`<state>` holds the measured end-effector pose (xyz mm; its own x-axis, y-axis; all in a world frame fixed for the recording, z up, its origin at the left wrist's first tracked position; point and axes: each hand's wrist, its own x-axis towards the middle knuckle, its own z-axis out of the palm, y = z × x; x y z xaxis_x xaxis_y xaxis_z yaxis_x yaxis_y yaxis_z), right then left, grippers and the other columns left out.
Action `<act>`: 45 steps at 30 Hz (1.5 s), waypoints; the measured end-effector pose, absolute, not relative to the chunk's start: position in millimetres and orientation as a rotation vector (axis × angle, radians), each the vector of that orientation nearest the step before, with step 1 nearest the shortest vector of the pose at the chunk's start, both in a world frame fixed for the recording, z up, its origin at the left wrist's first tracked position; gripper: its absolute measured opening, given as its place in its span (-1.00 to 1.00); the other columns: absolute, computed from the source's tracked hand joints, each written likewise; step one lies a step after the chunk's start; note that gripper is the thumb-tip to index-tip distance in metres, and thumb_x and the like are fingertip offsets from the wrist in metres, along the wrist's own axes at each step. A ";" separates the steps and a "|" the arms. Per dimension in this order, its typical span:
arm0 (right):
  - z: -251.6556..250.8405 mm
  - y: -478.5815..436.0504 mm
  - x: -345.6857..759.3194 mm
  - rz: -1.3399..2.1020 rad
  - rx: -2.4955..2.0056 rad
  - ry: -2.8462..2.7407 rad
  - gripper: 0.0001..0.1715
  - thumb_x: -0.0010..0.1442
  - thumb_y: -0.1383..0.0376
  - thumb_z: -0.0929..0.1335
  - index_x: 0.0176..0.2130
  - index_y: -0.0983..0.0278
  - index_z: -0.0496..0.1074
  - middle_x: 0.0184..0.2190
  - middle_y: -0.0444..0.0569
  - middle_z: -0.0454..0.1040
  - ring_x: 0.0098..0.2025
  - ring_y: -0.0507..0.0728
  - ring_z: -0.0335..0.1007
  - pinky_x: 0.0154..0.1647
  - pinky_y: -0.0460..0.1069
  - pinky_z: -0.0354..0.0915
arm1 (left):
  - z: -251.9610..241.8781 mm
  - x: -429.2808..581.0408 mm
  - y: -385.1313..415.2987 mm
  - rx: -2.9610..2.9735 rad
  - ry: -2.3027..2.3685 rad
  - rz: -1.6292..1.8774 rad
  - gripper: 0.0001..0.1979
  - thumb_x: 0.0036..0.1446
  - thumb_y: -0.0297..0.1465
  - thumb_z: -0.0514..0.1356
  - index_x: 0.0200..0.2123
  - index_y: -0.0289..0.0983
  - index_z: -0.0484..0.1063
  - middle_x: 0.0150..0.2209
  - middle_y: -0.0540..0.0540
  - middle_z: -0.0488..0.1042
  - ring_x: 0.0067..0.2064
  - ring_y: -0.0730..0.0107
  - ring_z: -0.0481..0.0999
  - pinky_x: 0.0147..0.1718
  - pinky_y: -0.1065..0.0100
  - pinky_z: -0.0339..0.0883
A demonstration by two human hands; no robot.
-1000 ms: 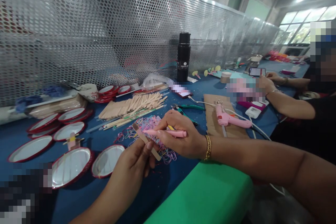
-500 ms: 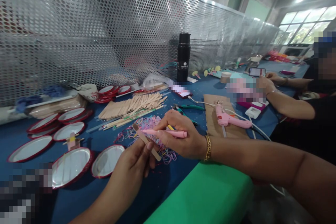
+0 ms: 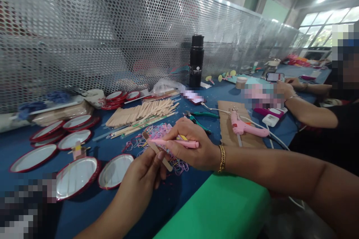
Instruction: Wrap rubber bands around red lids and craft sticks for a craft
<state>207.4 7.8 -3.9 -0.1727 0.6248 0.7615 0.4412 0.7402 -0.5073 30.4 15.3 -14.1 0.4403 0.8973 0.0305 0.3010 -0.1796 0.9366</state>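
Observation:
Between the thumb and fingers of my left hand [image 3: 147,170] is a wooden craft stick [image 3: 166,163], tilted, with its upper end coloured brown. My right hand [image 3: 193,143] grips a pink marker [image 3: 189,143] whose tip is at the stick's upper half. A yellow strip, which I cannot identify, shows at the right fingers. Beneath both hands lies a tangle of pastel rubber bands [image 3: 159,131], partly covered by them. Behind it are a heap of bare craft sticks [image 3: 140,112] and a pair of green-handled pliers [image 3: 200,123].
Red-rimmed white lids [image 3: 77,179] spread over the left of the blue table. A pink glue gun [image 3: 246,130] with a white cord rests on cardboard [image 3: 228,140] at right. A black bottle [image 3: 196,63] stands by the perforated metal screen [image 3: 126,26]. A co-worker's hands [image 3: 286,91] hold a phone.
The marker's tip has shifted slightly along the craft stick. Both hands otherwise keep nearly the same place and grip.

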 end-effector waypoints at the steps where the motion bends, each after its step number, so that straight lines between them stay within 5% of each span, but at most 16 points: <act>1: -4.3 8.2 207.4 0.199 -0.832 -1.811 -0.89 0.22 0.27 0.34 -0.32 0.24 0.46 -0.45 -0.15 0.48 -0.37 0.03 0.34 -0.15 0.04 0.22 | -14.3 30.4 15.5 1.716 1.043 0.762 -0.56 0.16 -0.01 0.09 -0.57 -0.21 0.31 -0.65 0.06 0.34 -0.65 0.49 0.23 -0.65 0.44 0.12; 45: -2.8 10.0 209.3 0.172 -0.849 -1.811 -0.84 0.26 0.27 0.31 -0.35 0.23 0.45 -0.45 -0.15 0.47 -0.37 0.04 0.35 -0.19 0.03 0.21 | -20.1 28.2 18.6 1.747 1.016 0.741 -0.57 0.20 -0.01 0.06 -0.49 -0.22 0.32 -0.62 0.06 0.36 -0.65 0.51 0.23 -0.66 0.45 0.09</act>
<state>209.3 10.0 -2.8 -0.1687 0.6206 0.7658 0.4652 0.7351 -0.4932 28.2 18.6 -20.1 0.4710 0.8813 0.0385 0.3059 -0.2041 0.9299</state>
